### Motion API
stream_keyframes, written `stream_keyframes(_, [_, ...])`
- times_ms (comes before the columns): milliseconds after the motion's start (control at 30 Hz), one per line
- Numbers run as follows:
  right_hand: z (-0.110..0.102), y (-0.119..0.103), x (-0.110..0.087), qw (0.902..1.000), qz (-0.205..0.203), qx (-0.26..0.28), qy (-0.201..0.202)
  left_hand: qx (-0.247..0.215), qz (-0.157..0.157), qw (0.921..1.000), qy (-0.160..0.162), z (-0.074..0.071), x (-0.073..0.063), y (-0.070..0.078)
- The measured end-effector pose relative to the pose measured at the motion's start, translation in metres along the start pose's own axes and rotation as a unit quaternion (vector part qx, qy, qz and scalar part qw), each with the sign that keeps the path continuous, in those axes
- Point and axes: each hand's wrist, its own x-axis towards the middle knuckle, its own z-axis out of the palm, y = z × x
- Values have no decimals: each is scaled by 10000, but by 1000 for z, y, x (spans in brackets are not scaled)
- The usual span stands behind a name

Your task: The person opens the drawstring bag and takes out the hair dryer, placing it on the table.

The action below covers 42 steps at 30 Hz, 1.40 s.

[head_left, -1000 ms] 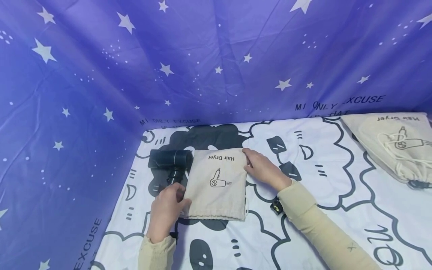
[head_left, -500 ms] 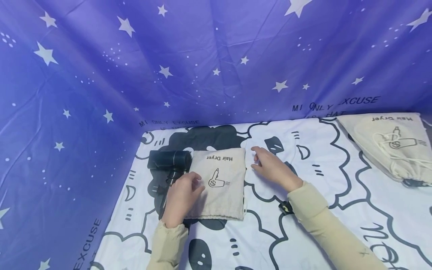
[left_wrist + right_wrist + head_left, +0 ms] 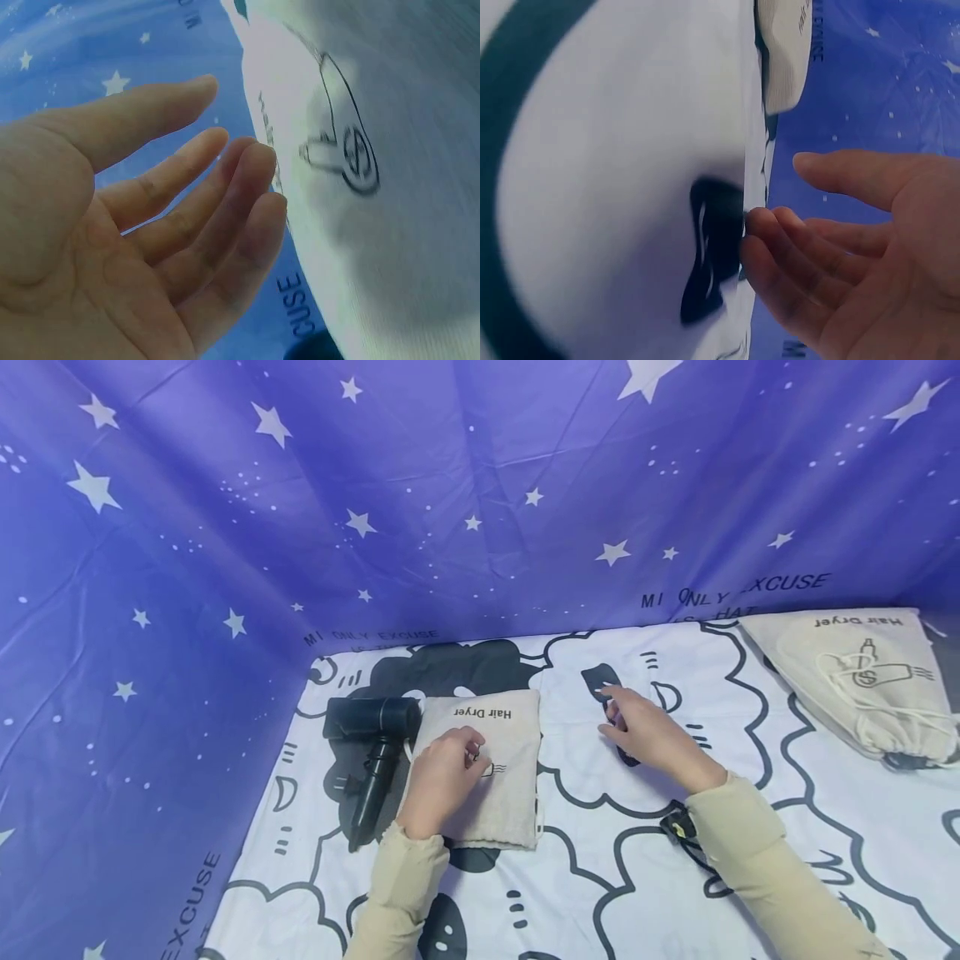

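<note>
A flat cream cloth pouch (image 3: 513,802), printed "Hair Dryer" with a dryer drawing, lies on the bedsheet in the head view. Over its left half hovers my left hand (image 3: 444,781), fingers relaxed and holding nothing. The left wrist view shows that hand's (image 3: 172,217) fingers loosely bent beside the printed cloth. Left of the pouch lies a dark hair dryer (image 3: 375,718), its handle toward me. My right hand (image 3: 656,737) is to the right of the pouch, above the sheet, with nothing in its loosely bent fingers.
A second cream "Hair Dryer" pouch (image 3: 873,693) with a drawstring lies at the far right, something dark at its mouth. The cartoon-print sheet (image 3: 570,902) covers the surface. Purple star-patterned curtains (image 3: 480,568) hang behind and at the left.
My right hand has let go of the pouch's upper right corner and moved right. My left hand has left the pouch's left edge, by the dryer handle, and moved over the pouch.
</note>
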Motion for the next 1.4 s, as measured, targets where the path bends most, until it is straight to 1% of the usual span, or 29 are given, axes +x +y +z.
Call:
stream_keyframes(133, [-6, 8, -7, 10000, 2, -62, 46, -22, 29, 9999, -140, 7, 7, 10])
stream_keyframes(367, [-17, 17, -16, 9996, 275, -28, -24, -106, 68, 9990, -424, 18, 18, 28])
stream_keyframes(533, [-21, 27, -21, 9996, 290, -64, 39, -148, 203, 9984, -506, 23, 23, 39])
stream_keyframes(733, [-27, 41, -29, 9992, 330, -177, 103, -180, 221, 9972, -685, 30, 30, 50])
stream_keyframes(900, [-31, 51, -35, 9986, 406, -303, 130, -183, 226, 9967, -762, 37, 33, 57])
stream_keyframes(1100, [-39, 60, -44, 9982, 428, -309, 293, -247, 272, 9957, -851, 45, 36, 70])
stream_keyframes(1333, [-54, 72, -53, 9970, 603, -314, 360, -271, 230, 9945, -986, 54, 45, 90])
stream_keyframes(1400, [-58, 76, -56, 9966, 647, -332, 390, -291, 266, 9943, -992, 57, 48, 97])
